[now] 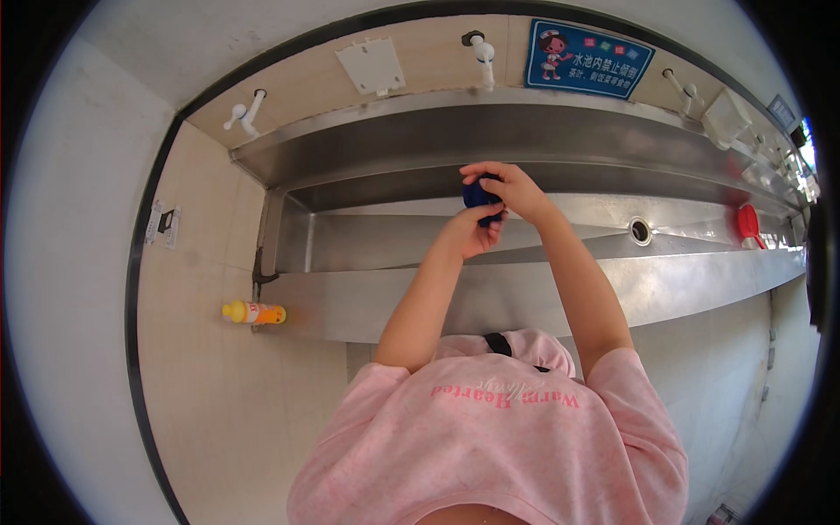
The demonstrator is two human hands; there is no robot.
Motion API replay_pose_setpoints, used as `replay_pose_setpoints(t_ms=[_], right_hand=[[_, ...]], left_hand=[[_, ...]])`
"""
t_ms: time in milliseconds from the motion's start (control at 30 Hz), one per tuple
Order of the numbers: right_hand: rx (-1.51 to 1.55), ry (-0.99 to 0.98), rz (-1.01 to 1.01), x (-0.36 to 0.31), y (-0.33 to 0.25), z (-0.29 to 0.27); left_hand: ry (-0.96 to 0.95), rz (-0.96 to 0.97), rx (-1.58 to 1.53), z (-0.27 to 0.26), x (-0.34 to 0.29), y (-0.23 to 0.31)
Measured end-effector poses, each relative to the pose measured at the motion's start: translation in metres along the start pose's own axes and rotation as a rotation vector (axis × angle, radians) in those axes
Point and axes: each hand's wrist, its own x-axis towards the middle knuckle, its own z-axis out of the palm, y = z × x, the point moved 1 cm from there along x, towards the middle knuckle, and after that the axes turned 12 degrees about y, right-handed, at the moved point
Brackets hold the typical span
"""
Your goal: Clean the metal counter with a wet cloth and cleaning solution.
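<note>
Over the long stainless-steel trough sink (420,302), both of the person's bare hands meet around a small dark blue object (479,194), held up above the basin and roughly below the middle tap. Left hand (474,229) comes up from beneath, its fingers curled and pressed against the lower side of the blue object, the thumb closing in on it. Right hand (512,185) arches over the top, fingers bent and drawn together so that the fingertips pinch the upper edge of the same object. What kind of thing the blue object is cannot be told, since the two hands cover most of it. Both forearms rise from the pink short-sleeved shirt (499,429) that fills the lower part of the view. Behind the hands, the sink's back wall runs across the picture, with a round drain opening (640,230) to the right of the hands and a red scoop-like utensil (749,222) farther right, well apart from them. White taps stick out of the tiled wall above: one at the left (243,114), one in the middle (482,54) and one at the right (683,91). A white flat holder (370,66) hangs between the left and middle taps, and a blue sign (588,59) sits to the right of the middle one. A yellow bottle with an orange label (254,312) lies on its side by the sink's left end.
</note>
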Motion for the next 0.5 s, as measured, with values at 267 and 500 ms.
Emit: replay_pose_setpoints(t_ms=[267, 500], right_hand=[[0.738, -0.285, 0.253, -0.002, 0.017, -0.012], [0.555, -0.298, 0.169, 0.020, 0.002, -0.026]], left_hand=[[-0.312, -0.163, -0.228, 0.045, -0.017, -0.004], [-0.256, -0.175, -0.278, 0.061, -0.028, -0.002]])
